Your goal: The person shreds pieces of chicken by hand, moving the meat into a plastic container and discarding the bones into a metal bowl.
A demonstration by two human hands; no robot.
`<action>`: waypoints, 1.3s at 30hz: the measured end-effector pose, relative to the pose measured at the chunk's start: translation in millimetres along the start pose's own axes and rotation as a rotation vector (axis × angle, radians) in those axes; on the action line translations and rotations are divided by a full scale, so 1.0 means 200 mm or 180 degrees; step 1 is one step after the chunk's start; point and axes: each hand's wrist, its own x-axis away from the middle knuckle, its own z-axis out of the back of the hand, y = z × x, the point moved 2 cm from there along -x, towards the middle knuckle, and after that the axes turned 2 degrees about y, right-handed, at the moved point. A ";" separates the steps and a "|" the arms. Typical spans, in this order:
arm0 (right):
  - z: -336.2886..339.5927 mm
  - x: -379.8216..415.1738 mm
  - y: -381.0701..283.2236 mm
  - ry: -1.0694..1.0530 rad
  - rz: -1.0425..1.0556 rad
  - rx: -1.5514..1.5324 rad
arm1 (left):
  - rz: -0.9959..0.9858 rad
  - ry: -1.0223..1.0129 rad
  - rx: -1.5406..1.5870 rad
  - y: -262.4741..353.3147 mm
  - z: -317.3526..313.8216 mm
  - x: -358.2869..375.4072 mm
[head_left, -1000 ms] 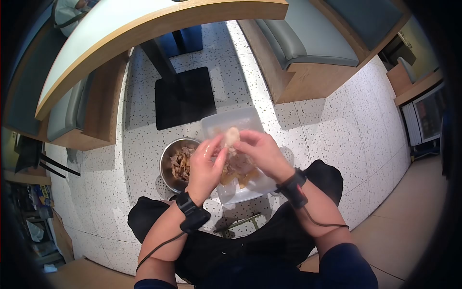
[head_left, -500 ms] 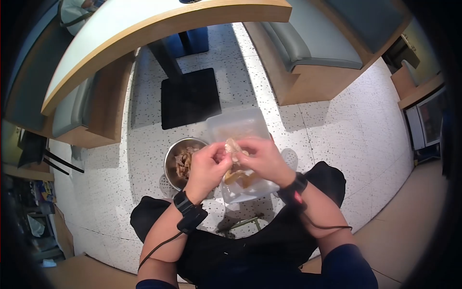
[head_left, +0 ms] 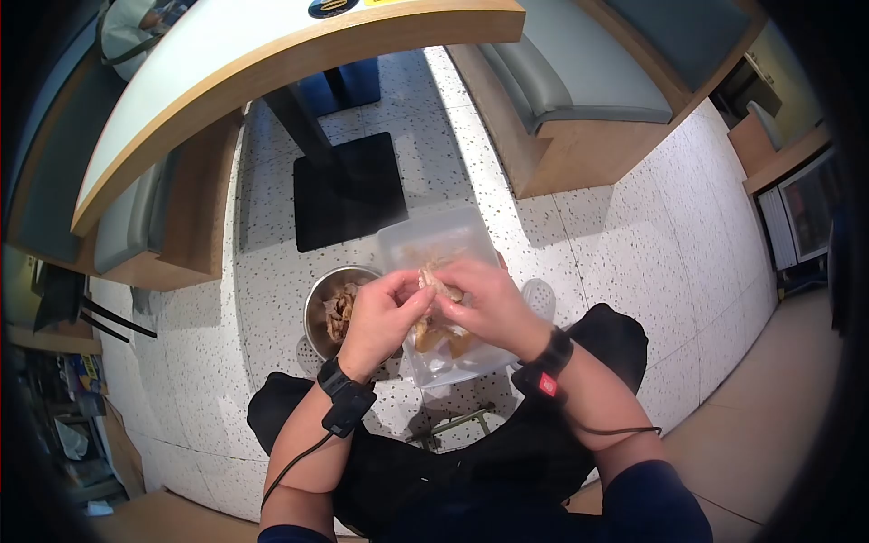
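Above a translucent plastic tub (head_left: 460, 233), my two hands meet fingertip to fingertip. My left hand (head_left: 380, 319) pinches one side of a pale, ragged piece of meat (head_left: 429, 281), which looks like chicken. The other side is gripped by the closed fingers of my right hand (head_left: 489, 303), slightly blurred by motion. Fingers hide much of the piece. Yellowish meat pieces (head_left: 436, 340) lie in the tub beneath. Left of it stands a round metal bowl (head_left: 312, 308), partly behind my left hand, holding brown shredded-looking pieces (head_left: 339, 312).
A wood-edged table (head_left: 299, 59) stands ahead on a black base plate (head_left: 348, 190). Grey padded benches flank it, one at the right (head_left: 579, 81). My sandals show beside the bowl and tub. Someone in a white top (head_left: 127, 36) sits far left.
Both hands stay together on the meat, and the fingers have shifted around it. The view has moved slightly, showing more of the tabletop.
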 end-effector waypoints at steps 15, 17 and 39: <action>0.05 0.01 0.04 -0.0280 -0.1546 -0.1204 | 0.0052 -0.0089 0.0482 -0.04 -0.03 -0.04; 0.06 0.01 0.04 -0.0255 -0.1659 -0.1318 | -0.0054 -0.0225 0.0456 -0.01 -0.03 -0.04; -0.04 0.01 0.16 -0.0175 -0.2547 -0.3503 | 0.0440 -0.0134 0.1466 -0.05 0.02 -0.05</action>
